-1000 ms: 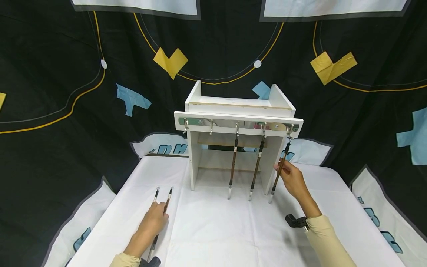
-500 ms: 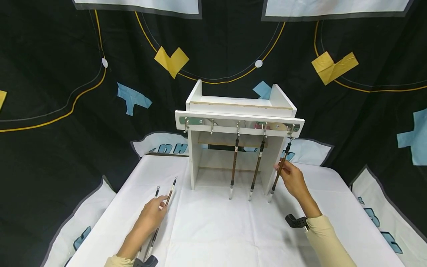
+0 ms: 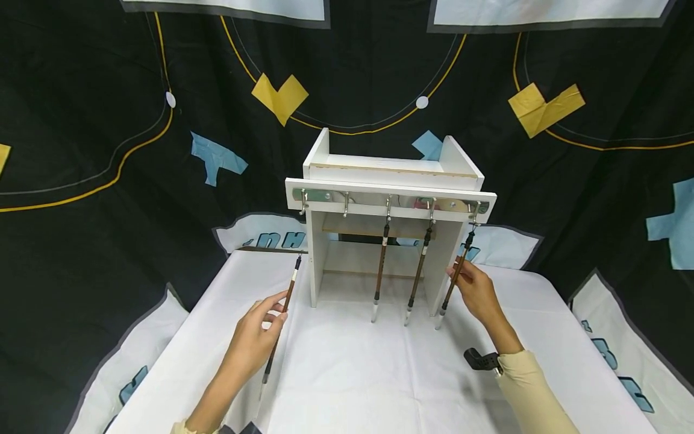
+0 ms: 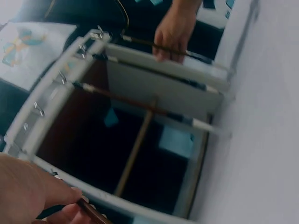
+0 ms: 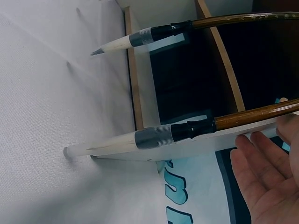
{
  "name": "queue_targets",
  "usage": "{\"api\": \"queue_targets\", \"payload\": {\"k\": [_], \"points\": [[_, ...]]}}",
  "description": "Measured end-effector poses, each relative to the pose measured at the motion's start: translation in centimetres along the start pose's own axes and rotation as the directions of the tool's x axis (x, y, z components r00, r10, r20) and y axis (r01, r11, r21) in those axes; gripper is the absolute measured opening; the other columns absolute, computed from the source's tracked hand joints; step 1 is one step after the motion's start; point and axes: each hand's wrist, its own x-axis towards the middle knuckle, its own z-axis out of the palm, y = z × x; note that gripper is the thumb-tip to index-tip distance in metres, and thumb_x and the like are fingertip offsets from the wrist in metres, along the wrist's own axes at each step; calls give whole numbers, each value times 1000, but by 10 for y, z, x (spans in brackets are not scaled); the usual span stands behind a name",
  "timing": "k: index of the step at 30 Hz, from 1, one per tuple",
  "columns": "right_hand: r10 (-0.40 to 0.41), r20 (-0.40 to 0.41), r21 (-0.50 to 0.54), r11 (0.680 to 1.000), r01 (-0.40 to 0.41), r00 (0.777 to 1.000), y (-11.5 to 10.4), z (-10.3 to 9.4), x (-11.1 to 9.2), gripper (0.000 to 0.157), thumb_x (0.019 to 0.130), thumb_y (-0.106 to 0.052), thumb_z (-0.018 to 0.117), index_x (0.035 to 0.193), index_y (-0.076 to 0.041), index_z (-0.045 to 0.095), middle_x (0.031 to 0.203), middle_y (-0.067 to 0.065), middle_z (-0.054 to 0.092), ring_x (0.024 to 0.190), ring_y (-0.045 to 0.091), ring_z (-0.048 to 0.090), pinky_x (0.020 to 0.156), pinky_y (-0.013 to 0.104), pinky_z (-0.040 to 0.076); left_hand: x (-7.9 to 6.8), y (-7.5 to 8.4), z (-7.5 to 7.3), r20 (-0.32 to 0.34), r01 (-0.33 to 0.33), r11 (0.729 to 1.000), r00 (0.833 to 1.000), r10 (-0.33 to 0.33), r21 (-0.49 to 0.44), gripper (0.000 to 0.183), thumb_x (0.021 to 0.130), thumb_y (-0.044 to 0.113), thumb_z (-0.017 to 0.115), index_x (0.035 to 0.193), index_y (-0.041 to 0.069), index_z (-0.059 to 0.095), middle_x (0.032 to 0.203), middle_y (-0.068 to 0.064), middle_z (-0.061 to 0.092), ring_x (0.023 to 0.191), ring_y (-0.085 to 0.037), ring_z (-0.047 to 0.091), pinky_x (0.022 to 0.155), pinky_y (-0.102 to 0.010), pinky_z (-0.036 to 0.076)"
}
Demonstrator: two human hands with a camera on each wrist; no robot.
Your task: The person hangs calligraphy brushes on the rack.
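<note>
Up came our left hand (image 3: 253, 337), its pinched calligraphy brush (image 3: 292, 283) slanting toward the hook rail's (image 3: 352, 187) left end; our right hand (image 3: 478, 294) pinches a hanging brush (image 5: 257, 115).

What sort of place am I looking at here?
Probably a staged tabletop workspace or recording booth: a black cloth backdrop hangs behind a white-covered table, on which stands a white rack hung with brushes.

Brushes (image 3: 419, 271) in all three views
</note>
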Motion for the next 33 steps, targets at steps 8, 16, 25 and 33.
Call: {"api": "queue_targets", "payload": {"k": [8, 16, 25, 33], "points": [[15, -2, 8, 1000, -15, 1000, 1, 0, 0, 57, 110, -36, 58, 150, 4, 52, 141, 32, 61, 133, 47, 60, 113, 60, 49, -1, 29, 12, -106, -128, 992, 987, 125, -24, 47, 103, 5, 67, 148, 13, 61, 119, -8, 68, 100, -18, 66, 77, -30, 62], [15, -7, 18, 1000, -15, 1000, 2, 2, 0, 53, 110, -31, 59, 149, 5, 53, 139, 31, 63, 132, 46, 62, 112, 59, 50, 16, 47, 29, -179, -237, 971, 957, 228, -34, 49, 102, 3, 68, 149, 14, 61, 117, -7, 66, 96, -15, 63, 75, -31, 63], [19, -13, 19, 1000, -19, 1000, 1, 2, 1, 54, 110, -32, 59, 150, 4, 52, 140, 31, 63, 132, 46, 61, 112, 59, 51, 33, 62, 42, -204, -285, 957, 941, 269, -51, 49, 104, 5, 67, 151, 16, 59, 117, -10, 65, 97, -18, 64, 77, -34, 62], [14, -13, 12, 1000, -14, 1000, 2, 2, 1, 57, 110, -36, 58, 150, 3, 52, 140, 32, 62, 132, 47, 61, 112, 59, 50, 40, 62, 51, -205, -285, 957, 941, 270, -48, 48, 104, 6, 67, 150, 15, 60, 117, -9, 65, 97, -17, 63, 76, -33, 62]]}}
